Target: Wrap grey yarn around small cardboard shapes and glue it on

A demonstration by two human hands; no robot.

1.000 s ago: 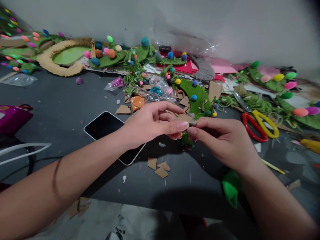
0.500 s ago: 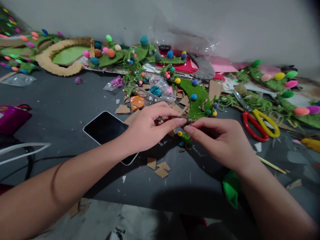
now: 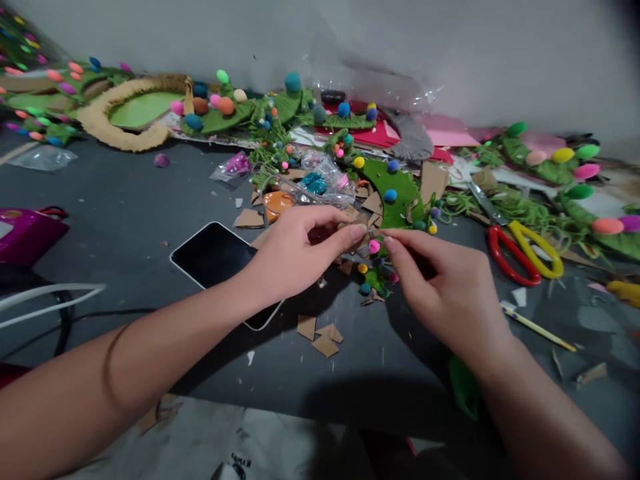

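Grey tabletop (image 3: 270,380), its near edge crossing the lower part of the view, carries many small things. Close to that edge, about midway along, lie 3 cardboard scraps (image 3: 325,345); to their right, a green object (image 3: 464,387) is partly hidden by the right forearm (image 3: 540,400). Farther in, a phone (image 3: 215,253) lies with its black screen up, partly covered by the left forearm (image 3: 165,353). Over the middle of the tabletop, the left hand (image 3: 300,250) pinches a small grey-brown piece (image 3: 372,233) between thumb and fingers; the right hand (image 3: 445,280) meets it from the other side, thumb and forefinger pinched at its end. What the piece is, I cannot tell. Just below it shows a green cluster (image 3: 373,277) with yellow, teal and pink balls (image 3: 365,289); whether the 2 are joined is unclear. Toward the right edge lie a yellow stick (image 3: 543,329) and, beyond it, scissors (image 3: 497,219) with 1 red and 1 yellow handle. At the left edge sits a purple device (image 3: 30,233). Behind the hands are plastic bags (image 3: 315,183) and a green curved piece (image 3: 405,193). Along the far edge, near the wall (image 3: 200,40), rest a tan open ring (image 3: 95,123) and a grey curved form (image 3: 413,137).
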